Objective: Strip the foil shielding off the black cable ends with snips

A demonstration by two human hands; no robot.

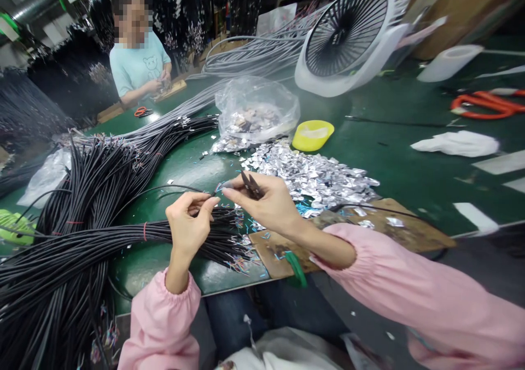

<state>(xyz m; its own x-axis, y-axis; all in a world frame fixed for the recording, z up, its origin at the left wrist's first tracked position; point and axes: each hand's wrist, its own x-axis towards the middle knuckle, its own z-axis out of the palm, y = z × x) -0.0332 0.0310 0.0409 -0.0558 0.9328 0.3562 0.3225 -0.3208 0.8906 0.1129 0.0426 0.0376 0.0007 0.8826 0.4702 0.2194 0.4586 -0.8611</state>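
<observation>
My left hand (pixel 189 222) is closed, pinching a black cable (pixel 174 187) near its stripped end. Thin coloured wires (pixel 218 187) stick out of that end towards my right hand (pixel 273 203). The thumb and forefinger of my right hand meet at the wire tips. Tucked in the same hand is a pair of snips (pixel 251 185), its two dark pointed blades slightly apart and its handles hidden by the palm. Beneath my left hand lies a bundle of black cables (pixel 135 232), tied with a red band, its coloured wire ends pointing right.
Foil scraps (pixel 315 173) lie heaped beyond my right hand, beside a clear plastic bag (pixel 258 107) and a yellow dish (pixel 313 136). A white fan (pixel 348 36) stands behind. More black cables (pixel 94 184) pile up at left. Orange-handled scissors (pixel 488 105) lie far right. Another person (pixel 139 64) sits across the table.
</observation>
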